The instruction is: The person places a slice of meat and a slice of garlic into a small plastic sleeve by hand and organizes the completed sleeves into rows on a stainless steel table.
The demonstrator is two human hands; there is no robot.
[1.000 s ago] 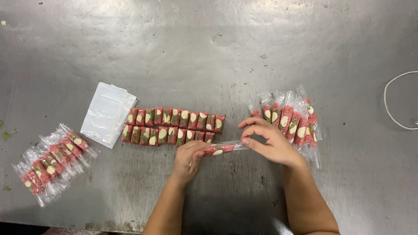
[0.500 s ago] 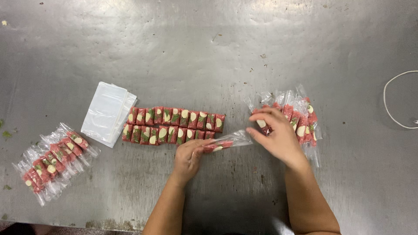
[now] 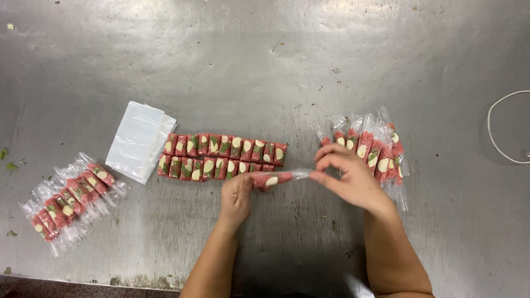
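left hand point(image 3: 236, 194) is closed round 1 end of a pink roll point(image 3: 269, 179), fingers clamped on it, just in front of the 2 rows of bare rolls point(image 3: 221, 156). right hand point(image 3: 349, 175) pinches the open end of the clear sleeve point(image 3: 298, 174) between thumb and fingertips, other fingers curled above. the roll is held just over the steel table point(image 3: 265, 66), partly inside the sleeve, white slice facing up.

doing this step well, as i judge it: keep the left grip near the roll's tail so fingers don't block the sleeve mouth. hold the sleeve taut and in line with the roll, no twist, or the film bunches. push straight, slow, so the white slice and green leaf stay on top. don't squeeze hard, the roll looks soft and would likely dent. keep clear of the rows just behind, a knuckle could knock them.

bagged rolls point(image 3: 369, 149) lie just behind the right hand, touching or nearly, can't tell. a 2nd bagged pile point(image 3: 72, 196) is far left. stack of empty bags point(image 3: 139, 139) sits left of the rows. white cord point(image 3: 505, 129) at right edge, well apart.
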